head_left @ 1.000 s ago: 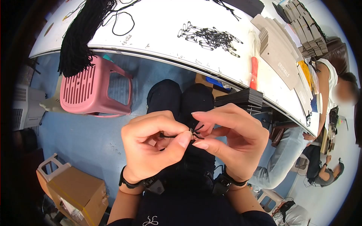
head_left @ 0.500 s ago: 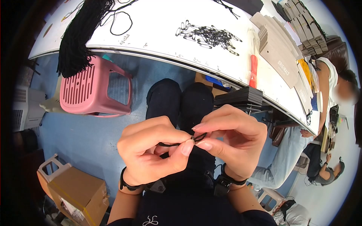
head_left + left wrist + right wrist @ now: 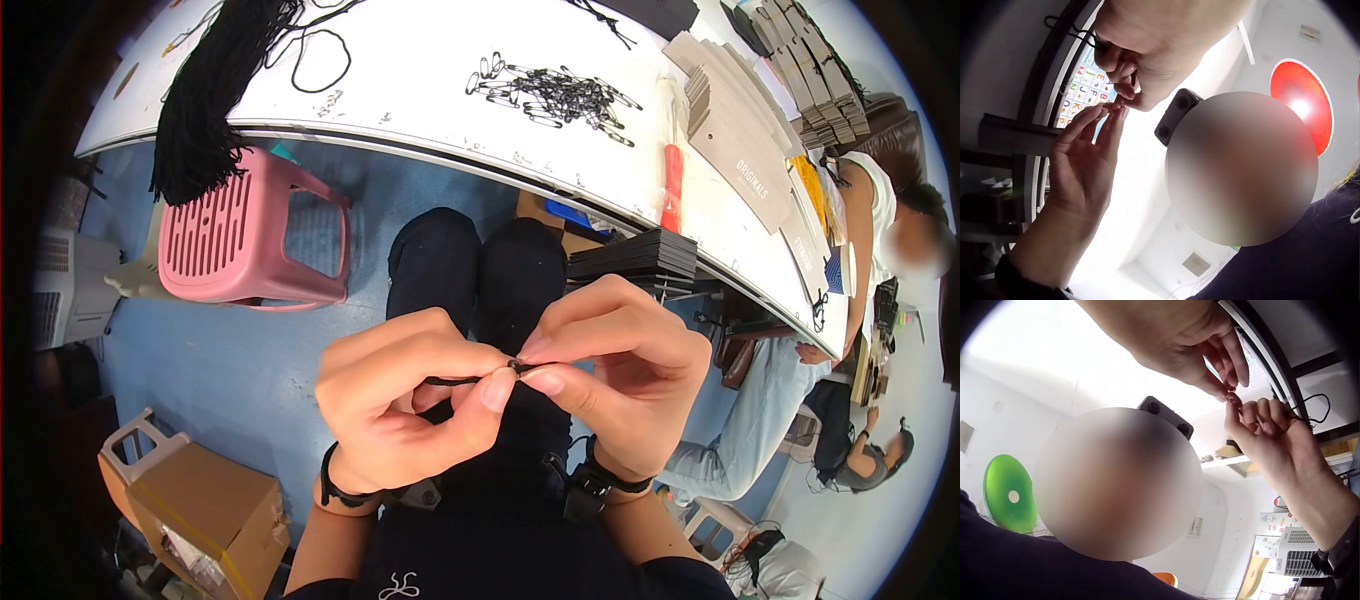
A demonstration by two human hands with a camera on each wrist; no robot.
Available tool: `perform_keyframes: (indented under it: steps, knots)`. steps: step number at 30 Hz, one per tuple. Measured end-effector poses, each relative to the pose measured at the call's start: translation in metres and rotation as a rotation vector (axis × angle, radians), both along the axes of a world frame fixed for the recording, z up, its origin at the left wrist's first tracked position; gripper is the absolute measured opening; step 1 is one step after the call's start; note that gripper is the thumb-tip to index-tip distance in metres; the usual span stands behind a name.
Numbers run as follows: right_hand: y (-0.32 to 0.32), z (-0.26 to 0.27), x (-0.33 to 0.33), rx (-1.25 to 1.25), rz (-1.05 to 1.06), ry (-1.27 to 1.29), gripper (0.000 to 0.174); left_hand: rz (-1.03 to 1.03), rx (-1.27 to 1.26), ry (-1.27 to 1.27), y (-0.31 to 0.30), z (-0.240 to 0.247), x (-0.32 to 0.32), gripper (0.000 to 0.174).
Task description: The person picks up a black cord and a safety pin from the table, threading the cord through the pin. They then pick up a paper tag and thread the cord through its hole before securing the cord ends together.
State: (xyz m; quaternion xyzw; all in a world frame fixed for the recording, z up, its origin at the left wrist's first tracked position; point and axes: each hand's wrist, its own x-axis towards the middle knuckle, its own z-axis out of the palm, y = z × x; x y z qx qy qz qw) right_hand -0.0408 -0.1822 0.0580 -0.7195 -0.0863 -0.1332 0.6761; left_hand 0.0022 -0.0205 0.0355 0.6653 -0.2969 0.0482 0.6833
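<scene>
Both hands meet above the lap in the head view. The left hand (image 3: 410, 395) pinches a thin black cord (image 3: 452, 381) between thumb and index finger, its other fingers curled in. A small dark knot shows between the fingertips of the two hands. From the other side, the right hand (image 3: 630, 375) pinches the cord's short end at the knot with thumb and index finger; most of that end is hidden by the fingers. In the right wrist view a loop of the cord (image 3: 1327, 412) hangs out behind the left hand (image 3: 1291, 444).
On the white table (image 3: 420, 110) ahead lie a pile of black safety pins (image 3: 565, 95), a bundle of black cords (image 3: 215, 110), a red-handled tool (image 3: 672, 185) and grey cards (image 3: 740, 150). A pink stool (image 3: 215, 240) stands left, a cardboard box (image 3: 210, 510) lower left. Another person (image 3: 870, 210) is at right.
The right thumb and index finger have closed together at the knot. Loose cord ends that stuck out between them, then a small loop, are now mostly covered. The left hand keeps its pinch.
</scene>
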Motion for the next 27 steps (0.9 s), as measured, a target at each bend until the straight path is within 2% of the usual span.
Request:
perform_keyframes:
  steps: [5,8,10,12,14,15,16,17,19,21,23,24,26,27]
  knots:
    - [0.003,-0.001,-0.003,0.032,-0.066,0.057,0.014,-0.010,0.013,0.080,0.003,-0.003,-0.002,0.007]
    - [0.003,-0.005,-0.004,-0.025,-0.116,0.063,0.013,0.027,0.152,0.025,0.005,-0.006,-0.002,0.013]
    - [0.003,-0.010,-0.005,-0.078,-0.139,0.056,0.013,0.137,0.125,0.277,0.003,-0.010,-0.006,0.021]
    - [0.006,-0.023,-0.005,-0.150,-0.241,0.050,0.011,0.201,0.110,0.372,0.000,-0.014,-0.006,0.013]
    - [0.010,-0.038,-0.008,-0.184,-0.231,0.079,0.010,0.233,0.113,0.404,0.004,-0.029,-0.003,0.006]
    - [0.012,-0.047,-0.009,-0.219,-0.221,0.108,0.009,0.176,0.244,0.361,0.009,-0.039,0.000,0.002]
    - [0.014,-0.059,-0.008,-0.220,-0.238,0.115,0.007,0.118,0.373,0.317,0.014,-0.047,0.001,0.005]
    - [0.013,-0.069,-0.007,-0.219,-0.239,0.118,0.007,0.117,0.374,0.319,0.017,-0.053,0.000,0.005]
    - [0.012,-0.081,-0.006,-0.185,-0.242,0.211,0.007,-0.057,0.356,0.475,0.022,-0.063,-0.003,0.008]
    - [0.015,-0.083,-0.004,-0.159,-0.252,0.215,0.005,-0.072,0.331,0.500,0.021,-0.068,-0.007,0.004]
    - [0.015,-0.090,0.001,-0.182,-0.298,0.168,0.006,-0.162,0.151,0.596,0.018,-0.071,-0.011,0.006]
    - [0.017,-0.095,0.002,-0.180,-0.299,0.166,0.006,-0.162,0.153,0.594,0.014,-0.071,-0.011,0.006]
    - [0.022,-0.109,0.005,-0.280,-0.325,0.009,0.008,-0.224,-0.217,0.930,0.007,-0.073,-0.007,0.014]
    - [0.022,-0.114,0.005,-0.279,-0.324,0.008,0.008,-0.222,-0.217,0.929,0.006,-0.076,-0.004,0.014]
